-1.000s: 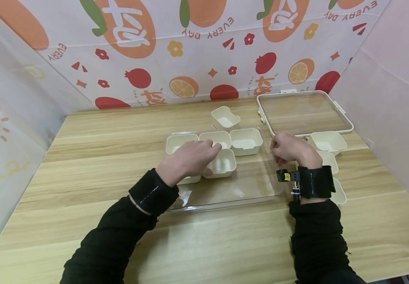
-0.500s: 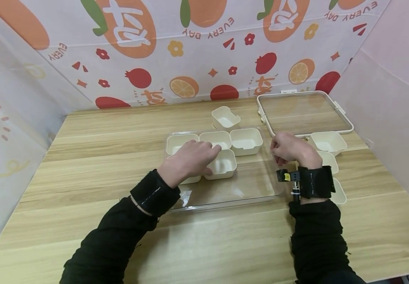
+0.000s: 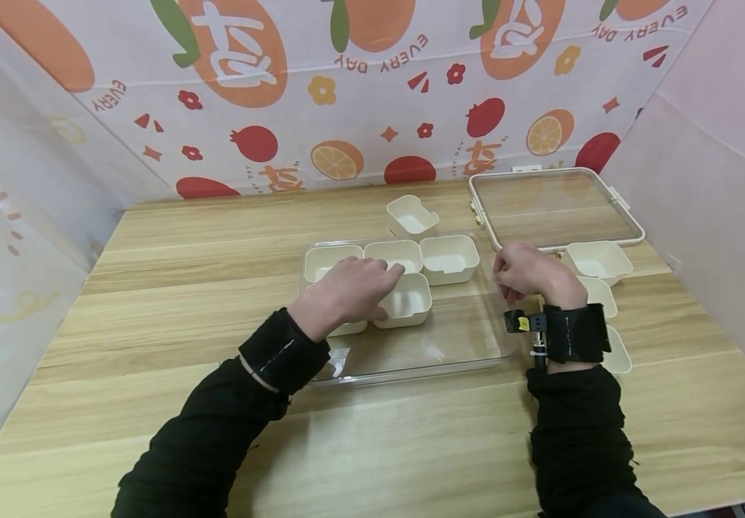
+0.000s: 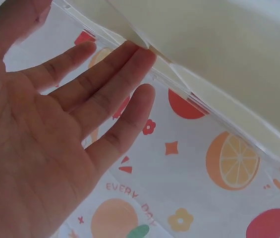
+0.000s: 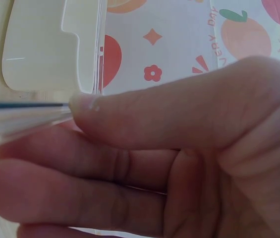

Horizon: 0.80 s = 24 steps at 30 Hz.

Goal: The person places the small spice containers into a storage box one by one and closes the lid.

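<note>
the clear box (image 3: 411,375) is pinched at right by the right hand (image 3: 531,272), seemingly for steadiness; cream bins (image 3: 449,267) are touched by the spread left hand (image 3: 351,289), nothing gripped.

Fruit-print cloth (image 3: 372,93) behind wooden table (image 3: 411,446)

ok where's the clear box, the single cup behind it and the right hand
Clear box (image 3: 433,338): head view, on a bare part in front of the cups.
Cup behind it (image 3: 410,216): head view, on its inside.
Right hand (image 3: 531,272): head view, on the back of the hand.
</note>
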Motion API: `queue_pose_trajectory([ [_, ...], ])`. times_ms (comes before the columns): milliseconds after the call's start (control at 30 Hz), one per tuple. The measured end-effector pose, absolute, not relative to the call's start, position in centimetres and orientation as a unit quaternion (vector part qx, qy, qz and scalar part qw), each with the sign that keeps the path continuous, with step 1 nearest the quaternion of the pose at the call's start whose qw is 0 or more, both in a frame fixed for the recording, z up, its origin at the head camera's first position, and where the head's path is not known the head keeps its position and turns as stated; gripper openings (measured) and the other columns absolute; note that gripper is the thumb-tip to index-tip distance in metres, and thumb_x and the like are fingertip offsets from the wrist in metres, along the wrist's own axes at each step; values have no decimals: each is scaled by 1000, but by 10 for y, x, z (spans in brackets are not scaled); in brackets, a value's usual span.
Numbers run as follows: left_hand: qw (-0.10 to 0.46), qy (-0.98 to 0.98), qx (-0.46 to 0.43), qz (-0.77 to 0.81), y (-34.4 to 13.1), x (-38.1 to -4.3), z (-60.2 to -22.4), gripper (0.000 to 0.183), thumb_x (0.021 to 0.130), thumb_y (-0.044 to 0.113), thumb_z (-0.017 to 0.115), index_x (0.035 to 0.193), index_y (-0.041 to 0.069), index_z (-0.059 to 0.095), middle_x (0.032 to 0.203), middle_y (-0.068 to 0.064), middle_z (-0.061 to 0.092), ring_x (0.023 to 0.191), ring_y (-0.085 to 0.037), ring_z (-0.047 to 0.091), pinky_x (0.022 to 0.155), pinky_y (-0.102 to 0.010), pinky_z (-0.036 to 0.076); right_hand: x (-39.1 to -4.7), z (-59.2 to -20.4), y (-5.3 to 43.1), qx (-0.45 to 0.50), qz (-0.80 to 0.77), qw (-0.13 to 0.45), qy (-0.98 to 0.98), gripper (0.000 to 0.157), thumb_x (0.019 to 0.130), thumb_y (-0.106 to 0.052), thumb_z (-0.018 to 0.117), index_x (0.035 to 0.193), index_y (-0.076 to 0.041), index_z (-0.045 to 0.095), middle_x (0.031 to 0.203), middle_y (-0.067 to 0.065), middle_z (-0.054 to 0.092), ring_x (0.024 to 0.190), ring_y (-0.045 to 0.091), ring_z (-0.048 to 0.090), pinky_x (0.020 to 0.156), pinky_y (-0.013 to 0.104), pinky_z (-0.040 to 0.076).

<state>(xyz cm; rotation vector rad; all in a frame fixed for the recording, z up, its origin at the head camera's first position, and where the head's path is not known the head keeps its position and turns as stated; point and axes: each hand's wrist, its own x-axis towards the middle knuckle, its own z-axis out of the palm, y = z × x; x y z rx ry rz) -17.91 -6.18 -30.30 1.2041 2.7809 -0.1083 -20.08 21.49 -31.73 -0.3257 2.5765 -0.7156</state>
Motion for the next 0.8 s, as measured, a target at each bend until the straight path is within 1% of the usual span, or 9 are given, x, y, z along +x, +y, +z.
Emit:
queue_pose_trajectory([
  [33,66,919,388,-22,-64,-180,-301,62,73,39,72,116,4,45,98,-11,57,84,-22,53,72,-42,49,-201,-317,215,-121,-258,222,932,14,89,1,43,91,7,55,65,11,59,57,19,58,54,33,50],
  [100,73,927,368,10,-72,-181,-295,70,78,43,67,128,4,38,109,-14,55,91,-23,53,79,-42,48,-201,-317,215,-124,-257,222,932,14,88,1,43,90,7,55,65,11,60,57,19,58,54,34,50],
  [167,64,936,344,44,-82,-183,-288,72,82,44,61,135,4,32,119,-16,51,98,-25,51,86,-42,45,-200,-317,214,-126,-253,219,934,14,88,0,44,89,7,56,64,11,60,57,19,58,55,34,50],
  [200,52,939,336,58,-88,-184,-284,70,84,43,60,134,4,33,121,-17,50,101,-25,50,88,-42,43,-201,-317,214,-126,-252,217,935,14,88,0,44,88,7,56,64,10,60,57,19,58,55,34,50],
  [267,30,944,320,77,-101,-185,-278,62,86,40,59,132,4,37,121,-16,51,102,-26,50,89,-43,43,-201,-318,214,-126,-250,216,935,14,87,0,44,88,6,56,63,10,59,57,19,58,55,34,50],
  [333,27,949,301,93,-115,-185,-275,55,87,36,59,128,4,42,123,-15,50,105,-26,48,90,-44,41,-201,-318,214,-126,-250,216,935,14,88,0,43,87,7,56,63,10,59,57,19,58,55,35,50],
  [467,53,957,257,123,-141,-188,-276,47,88,34,57,124,5,47,121,-15,52,104,-26,49,87,-48,43,-201,-316,214,-126,-252,221,934,15,88,-1,42,88,7,56,64,10,59,57,19,58,55,34,50],
  [667,82,959,210,174,-168,-197,-285,41,90,29,54,119,0,52,108,-20,58,97,-28,52,81,-50,45,-200,-315,215,-125,-251,219,935,15,88,0,42,88,7,56,64,11,59,57,20,57,54,34,50],
  [800,101,959,187,186,-177,-199,-292,37,92,27,50,115,-2,55,105,-21,59,94,-29,54,80,-50,45,-199,-315,215,-128,-252,218,934,15,88,0,42,88,7,56,64,10,59,57,19,57,55,34,50],
])
